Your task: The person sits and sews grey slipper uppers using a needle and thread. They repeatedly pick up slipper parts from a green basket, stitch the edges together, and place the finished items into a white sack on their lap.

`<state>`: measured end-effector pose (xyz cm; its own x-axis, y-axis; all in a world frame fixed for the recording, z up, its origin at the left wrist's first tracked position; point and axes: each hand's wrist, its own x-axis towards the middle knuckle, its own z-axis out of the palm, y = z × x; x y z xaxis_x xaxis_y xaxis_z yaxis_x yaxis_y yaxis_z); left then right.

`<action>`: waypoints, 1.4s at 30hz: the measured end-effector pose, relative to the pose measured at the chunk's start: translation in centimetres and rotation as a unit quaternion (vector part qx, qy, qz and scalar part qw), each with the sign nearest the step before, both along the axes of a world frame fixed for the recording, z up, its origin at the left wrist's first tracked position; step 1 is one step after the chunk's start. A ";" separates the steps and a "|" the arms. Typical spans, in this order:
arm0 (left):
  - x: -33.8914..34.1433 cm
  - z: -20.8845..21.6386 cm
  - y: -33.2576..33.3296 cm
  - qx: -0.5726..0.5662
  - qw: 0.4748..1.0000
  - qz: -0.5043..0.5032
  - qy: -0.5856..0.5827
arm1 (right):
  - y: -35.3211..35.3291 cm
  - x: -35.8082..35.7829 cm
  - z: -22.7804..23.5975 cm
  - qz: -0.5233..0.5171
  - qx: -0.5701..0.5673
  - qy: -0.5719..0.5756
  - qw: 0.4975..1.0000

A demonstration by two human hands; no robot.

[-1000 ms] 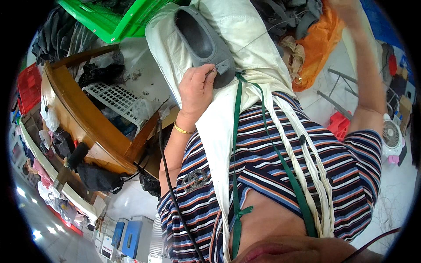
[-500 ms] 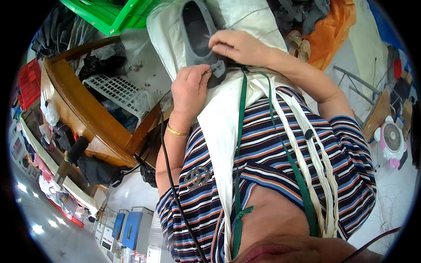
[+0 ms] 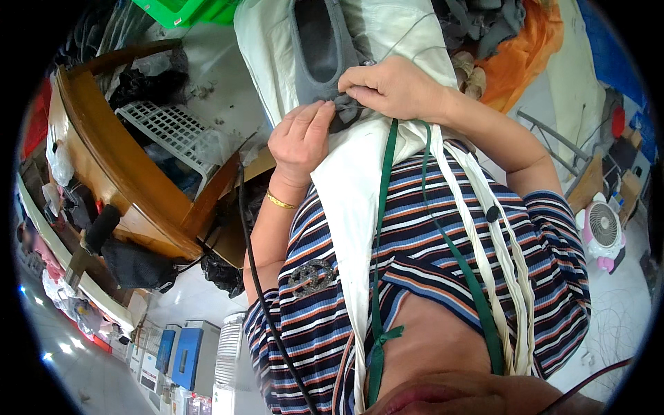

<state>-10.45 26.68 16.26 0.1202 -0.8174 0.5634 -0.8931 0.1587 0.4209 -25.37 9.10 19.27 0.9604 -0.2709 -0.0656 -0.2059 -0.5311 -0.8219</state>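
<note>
A grey fabric shoe (image 3: 315, 91) lies on my lap over a white cloth (image 3: 266, 41), its opening facing up and its toe toward me. A small grey bow (image 3: 345, 115) sits at the toe, partly covered by my fingers. My left hand (image 3: 297, 142) is closed, pinching the shoe's toe beside the bow. Just right of it, my right hand (image 3: 395, 86) is closed in a pinch close above the bow. Fine thread-like lines show near these fingertips, but what the right fingers hold is too small to make out.
On the left stand a curved wooden table edge (image 3: 124, 169) and a white plastic basket (image 3: 169, 131). A green crate (image 3: 187, 10) is at the far left. Grey pieces (image 3: 487, 24) lie by an orange cloth (image 3: 532, 41) at right, with a pink-white fan (image 3: 602, 228) nearer.
My right hand has come down and slightly right, closer to the bow and the left fingertips. The bow, plainly visible before, is now more covered. The view has shifted slightly.
</note>
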 end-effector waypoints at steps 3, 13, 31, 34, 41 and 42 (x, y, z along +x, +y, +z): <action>-0.1 -0.1 0.0 -0.002 1.000 0.006 0.003 | 0.0 0.2 0.0 0.016 -0.023 0.009 1.000; 0.0 -0.1 0.1 0.003 1.000 0.016 0.005 | -0.2 0.6 0.4 0.037 -0.055 0.028 0.997; -0.4 -0.2 0.0 0.012 1.000 0.012 0.014 | 1.4 2.8 -1.3 -0.007 0.031 0.067 0.997; -0.4 -0.1 0.0 0.017 1.000 0.005 0.000 | 1.0 3.7 -1.1 -0.001 0.041 0.071 0.997; 0.1 1.1 -0.6 -0.002 0.999 -0.005 -0.047 | -0.8 4.2 0.2 0.025 -0.121 -0.024 0.992; 0.2 1.3 -0.8 -0.007 0.998 -0.006 -0.056 | -1.0 4.1 -0.7 0.046 -0.106 -0.004 0.993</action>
